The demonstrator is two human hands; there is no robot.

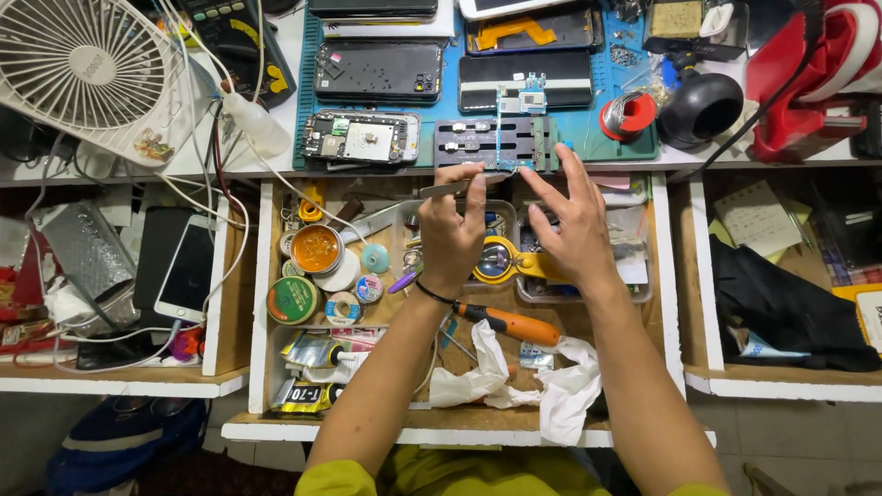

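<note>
Tweezers (455,188) between both hands (514,230)

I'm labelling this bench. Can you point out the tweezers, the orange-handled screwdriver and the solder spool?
tweezers (447,188): head view, on the metal shaft near the left hand's fingertips.
orange-handled screwdriver (514,324): head view, middle of the orange handle.
solder spool (628,115): head view, on the red rim.

The left hand (450,234) pinches thin, bright metal tweezers (450,189). Just above the fingertips sits a dark matt metal board holder (478,142) on a smooth blue rubbery mat (588,124). Below the wrists lie crumpled white tissue paper (514,381), a glossy orange plastic screwdriver handle (514,323) and the bare, rough wooden drawer (262,303).
</note>
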